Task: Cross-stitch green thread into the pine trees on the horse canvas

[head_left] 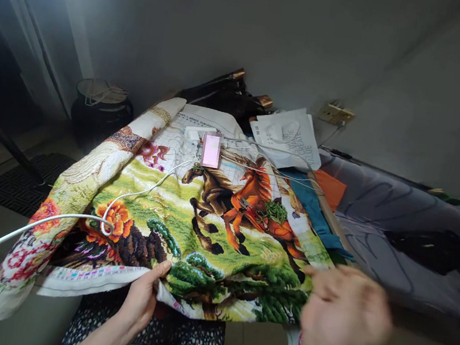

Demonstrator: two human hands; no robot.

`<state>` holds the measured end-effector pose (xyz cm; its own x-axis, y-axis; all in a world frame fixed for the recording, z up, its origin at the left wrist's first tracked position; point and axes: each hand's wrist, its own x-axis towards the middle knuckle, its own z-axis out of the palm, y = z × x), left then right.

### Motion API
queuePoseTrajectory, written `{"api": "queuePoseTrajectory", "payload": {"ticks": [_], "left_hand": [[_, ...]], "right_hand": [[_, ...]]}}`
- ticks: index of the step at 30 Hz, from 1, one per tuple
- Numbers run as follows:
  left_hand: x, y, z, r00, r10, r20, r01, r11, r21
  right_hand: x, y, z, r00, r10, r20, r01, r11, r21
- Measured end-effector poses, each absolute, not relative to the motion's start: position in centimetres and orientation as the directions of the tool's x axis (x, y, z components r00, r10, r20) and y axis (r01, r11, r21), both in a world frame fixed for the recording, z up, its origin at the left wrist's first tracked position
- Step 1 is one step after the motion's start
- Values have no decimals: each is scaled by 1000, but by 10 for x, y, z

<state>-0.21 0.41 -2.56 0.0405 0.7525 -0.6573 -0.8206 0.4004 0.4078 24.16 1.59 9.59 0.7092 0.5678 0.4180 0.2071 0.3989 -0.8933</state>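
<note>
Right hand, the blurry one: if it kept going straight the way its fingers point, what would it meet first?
Probably the near right edge of the horse embroidery. The right hand points left toward it, fingertips just at its border. The blur hides whether they touch.

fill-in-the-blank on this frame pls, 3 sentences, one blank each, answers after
1. The left hand grips the near edge of an embroidered cloth that pictures running ____.
2. A ____ cable curls across the cloth's left side.
3. The right hand is motion-blurred at the cloth's near ____ corner.

Missing words: horses; white; right
</note>
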Motion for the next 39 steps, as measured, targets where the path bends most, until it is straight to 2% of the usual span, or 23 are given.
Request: {"api": "queuePoseTrajectory", "payload": {"ticks": [1, 3, 4, 6, 9, 13, 16, 20, 26, 33, 35, 37, 39], "left_hand": [[-2, 4, -26, 40, 752, -658, -819, 402, 409], [-3, 4, -26, 55, 757, -651, -810, 415, 414], [-4, 4, -26, 72, 761, -645, -803, 427, 415], [-5, 3, -26, 103, 765, -636, -787, 454, 418], [-6, 2, -26, 117, 767, -631, -770, 471, 430], [-7, 2, -26, 134, 770, -624, -768, 479, 426], [-6, 3, -25, 116, 774, -622, -784, 456, 421], [-5, 3, -24, 116, 777, -619, -787, 452, 420], [-6, 2, -26, 108, 774, -624, -773, 460, 437], [-5, 2, -28, 73, 777, -625, -792, 426, 437], [-5, 0, -28, 44, 779, -625, -810, 394, 434], [-5, -1, -27, 19, 783, -621, -820, 368, 439], [-5, -1, -23, 30, 764, -644, -811, 396, 431]], "right_hand": [[226, 20, 84, 637, 685, 353, 180, 313, -933], [192, 23, 59, 374, 917, 139, 203, 66, -977], [176, 22, 48, 219, 975, 33, 207, -13, -978], [151, 16, 32, -21, 995, -94, 204, -88, -975], [130, 9, 22, -190, 973, -132, 290, -73, -954], [124, 10, 22, -230, 973, -1, 563, 132, -816], [123, 13, 24, -245, 966, 82, 638, 224, -736], [119, 14, 23, -208, 973, 96, 667, 213, -714], [118, 15, 19, -241, 965, 105, 701, 248, -669], [107, 21, 19, -234, 968, 95, 812, 248, -528], [101, 20, 18, -181, 972, 152, 804, 236, -546], [96, 10, 10, -104, 955, 276, 763, 255, -594], [93, -9, -6, -97, 902, 420, 696, 363, -619]]}}
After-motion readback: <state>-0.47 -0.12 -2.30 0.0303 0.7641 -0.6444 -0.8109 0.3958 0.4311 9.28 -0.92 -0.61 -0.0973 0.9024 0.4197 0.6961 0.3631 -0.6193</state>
